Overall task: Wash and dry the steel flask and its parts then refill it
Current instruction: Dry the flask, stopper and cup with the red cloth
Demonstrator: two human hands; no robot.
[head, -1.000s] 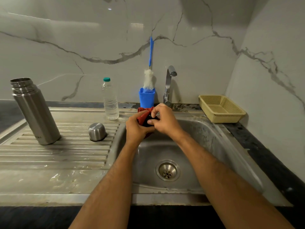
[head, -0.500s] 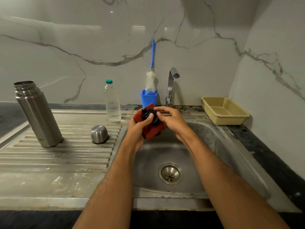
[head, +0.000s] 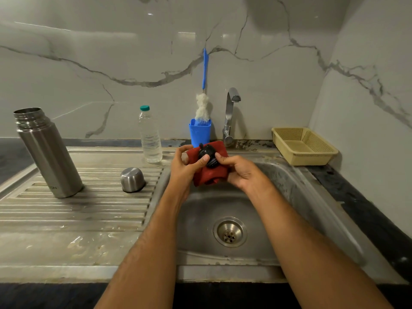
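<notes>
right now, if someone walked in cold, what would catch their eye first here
First the red cloth held over the sink, with a black stopper on it: the left hand grips cloth and stopper, and the right hand pinches the stopper's edge. Next the open steel flask standing on the drainboard at left, its steel cup upside down nearby.

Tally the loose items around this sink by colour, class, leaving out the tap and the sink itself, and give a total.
Steel: 2, flask body, steel cap
Blue: 2, blue cup, bottle brush
Red: 1, red cloth
Black: 1, black stopper
Clear: 1, water bottle
Yellow: 1, basket
Total: 8
</notes>
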